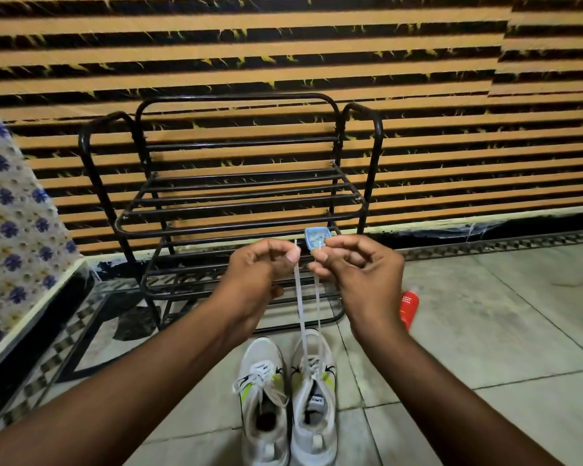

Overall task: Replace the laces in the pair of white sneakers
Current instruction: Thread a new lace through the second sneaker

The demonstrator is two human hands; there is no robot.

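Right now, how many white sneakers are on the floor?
2. The left sneaker and the right sneaker stand side by side, toes toward the black rack. None seems hidden.

Only two arms of the person in view. left hand (256,267) and right hand (360,270) bare, wrists bare too. left forearm (132,381) and right forearm (451,381) uncovered all the way to the frame edge. Both forearms smooth, narrow at the wrist, much broader toward the bottom corners from the wide-angle stretch. thumbnail (293,255) on left hand short, pale, rounded tip. Knuckle creases and finger-joint folds plain on back of right hand, tendon ridges faint
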